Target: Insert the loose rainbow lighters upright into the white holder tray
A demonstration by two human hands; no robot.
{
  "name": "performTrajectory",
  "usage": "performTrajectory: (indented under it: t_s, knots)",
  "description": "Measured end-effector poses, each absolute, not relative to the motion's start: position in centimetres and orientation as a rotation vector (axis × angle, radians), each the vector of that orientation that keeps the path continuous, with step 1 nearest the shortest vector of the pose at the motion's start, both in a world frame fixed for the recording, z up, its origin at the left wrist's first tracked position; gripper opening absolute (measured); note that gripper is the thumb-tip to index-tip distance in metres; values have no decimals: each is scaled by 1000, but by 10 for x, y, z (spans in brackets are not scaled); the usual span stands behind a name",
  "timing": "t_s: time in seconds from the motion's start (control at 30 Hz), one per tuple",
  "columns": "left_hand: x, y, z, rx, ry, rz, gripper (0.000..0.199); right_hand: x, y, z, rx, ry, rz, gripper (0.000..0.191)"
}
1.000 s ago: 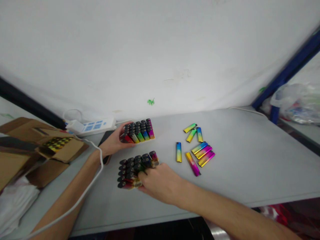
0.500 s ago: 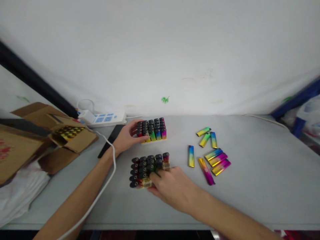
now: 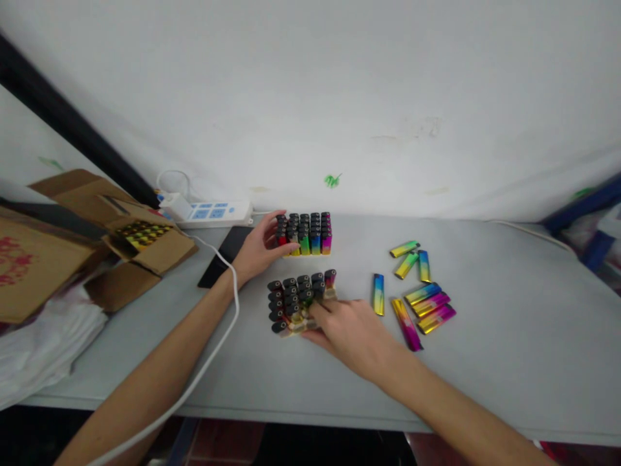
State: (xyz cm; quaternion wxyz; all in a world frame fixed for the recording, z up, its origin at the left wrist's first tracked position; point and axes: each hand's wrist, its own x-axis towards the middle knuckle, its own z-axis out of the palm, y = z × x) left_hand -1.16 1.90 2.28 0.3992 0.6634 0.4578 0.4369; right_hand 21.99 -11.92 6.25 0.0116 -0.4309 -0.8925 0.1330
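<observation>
My left hand (image 3: 259, 251) is closed around the left end of a full block of lighters (image 3: 316, 242), which stands upright near the wall with black tops and shiny coloured bodies. Nearer to me is a clear tray (image 3: 295, 329) partly filled with upright lighters (image 3: 291, 292). My right hand (image 3: 356, 333) reaches into its right side, fingers bent among the slots and thumb low at the near edge. What those fingertips pinch is hidden. Several loose lighters (image 3: 427, 299) in yellow, blue, green and magenta lie to the right; one blue-and-yellow lighter (image 3: 378, 294) lies closer to the tray.
Open cardboard boxes (image 3: 160, 255) stand at the left, one with more lighters inside. A white power strip (image 3: 216, 212) sits by the wall, near a flat black object (image 3: 226, 255). A white cable (image 3: 220, 336) crosses over my left forearm. White plastic bags (image 3: 53, 343) lie at the left.
The whole scene has shifted up and slightly right as the head view tilted. Both hands stay at the same blocks, with my right fingers moved slightly within the near tray.
</observation>
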Motion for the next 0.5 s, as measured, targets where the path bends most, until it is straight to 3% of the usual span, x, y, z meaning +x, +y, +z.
performTrajectory:
  t_s: [0.5]
  knots:
    - [-8, 12, 6, 1760, 1328, 1236, 105, 299, -65, 77, -1471, -2281, 235, 27]
